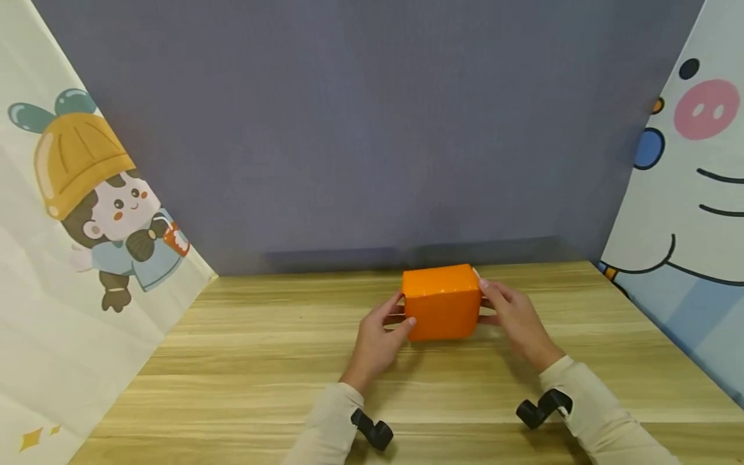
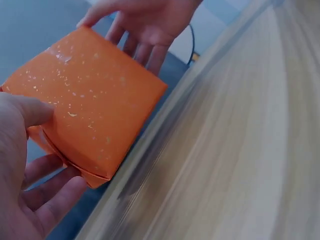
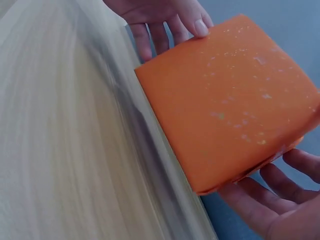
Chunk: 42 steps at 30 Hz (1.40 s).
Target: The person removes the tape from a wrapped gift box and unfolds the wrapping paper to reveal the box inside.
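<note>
An orange box-shaped package (image 1: 443, 315) with a glossy, paper-like wrapping stands toward the back of the wooden table, between both hands. My left hand (image 1: 376, 342) holds its left side, thumb on the front face and the other fingers around the side. On the opposite side my right hand (image 1: 520, 326) grips it, thumb near the upper right corner, where a small whitish bit shows. In the left wrist view the fingers of the left hand (image 2: 55, 200) touch a folded end of the package (image 2: 95, 100). Pale specks of glare cover its face in the right wrist view.
A wood-grain table (image 1: 261, 361) lies under the hands. Behind it rises a grey panel (image 1: 360, 129). White sheets with cartoon prints flank it, a capped child (image 1: 116, 206) at left and a pig face (image 1: 706, 110) at right. Black mounts sit on both wrists.
</note>
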Each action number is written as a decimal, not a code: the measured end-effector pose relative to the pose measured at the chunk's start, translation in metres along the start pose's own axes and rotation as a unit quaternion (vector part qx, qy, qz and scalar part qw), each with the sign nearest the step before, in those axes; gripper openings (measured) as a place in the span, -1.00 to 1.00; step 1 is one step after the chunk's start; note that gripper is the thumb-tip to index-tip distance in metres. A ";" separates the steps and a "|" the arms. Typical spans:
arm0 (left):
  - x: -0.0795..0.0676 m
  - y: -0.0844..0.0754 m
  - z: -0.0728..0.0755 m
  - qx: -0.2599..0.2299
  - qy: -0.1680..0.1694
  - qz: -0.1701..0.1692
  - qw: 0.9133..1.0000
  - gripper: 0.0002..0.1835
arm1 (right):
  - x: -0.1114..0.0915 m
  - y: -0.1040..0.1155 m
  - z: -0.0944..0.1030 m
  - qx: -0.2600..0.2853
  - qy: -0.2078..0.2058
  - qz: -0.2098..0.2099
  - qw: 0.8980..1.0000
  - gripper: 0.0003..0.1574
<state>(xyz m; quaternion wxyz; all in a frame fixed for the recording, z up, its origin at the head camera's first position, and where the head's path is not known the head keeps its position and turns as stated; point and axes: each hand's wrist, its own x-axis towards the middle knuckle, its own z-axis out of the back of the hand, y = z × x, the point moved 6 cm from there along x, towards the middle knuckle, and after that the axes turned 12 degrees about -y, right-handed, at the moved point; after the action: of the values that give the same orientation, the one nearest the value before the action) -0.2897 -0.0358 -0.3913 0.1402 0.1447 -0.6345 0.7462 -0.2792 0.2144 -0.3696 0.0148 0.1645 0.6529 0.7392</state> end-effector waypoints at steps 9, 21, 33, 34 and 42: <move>-0.009 -0.003 -0.020 -0.027 0.022 0.075 0.997 -0.13 | 0.005 0.006 0.014 -0.068 -0.042 0.020 0.997 -0.13; -0.018 -0.013 -0.029 -0.019 0.058 0.067 0.996 -0.10 | 0.000 0.015 0.011 -0.132 -0.042 0.050 0.989 -0.27; -0.017 -0.015 -0.022 -0.084 0.002 0.117 0.990 -0.30 | -0.003 0.023 0.008 -0.089 -0.037 0.085 0.992 -0.24; -0.017 -0.015 -0.022 -0.099 -0.001 0.124 0.987 -0.30 | -0.003 0.022 0.009 -0.079 -0.041 0.085 0.992 -0.25; -0.016 -0.010 -0.022 -0.159 -0.007 0.160 0.974 -0.33 | 0.000 0.008 0.000 0.006 -0.016 -0.005 1.000 -0.34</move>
<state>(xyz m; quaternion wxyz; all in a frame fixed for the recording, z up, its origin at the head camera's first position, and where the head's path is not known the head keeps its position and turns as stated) -0.2717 -0.0131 -0.3923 0.0360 0.0228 -0.7608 0.6475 -0.2775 0.2134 -0.3616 0.0276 0.1732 0.6574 0.7328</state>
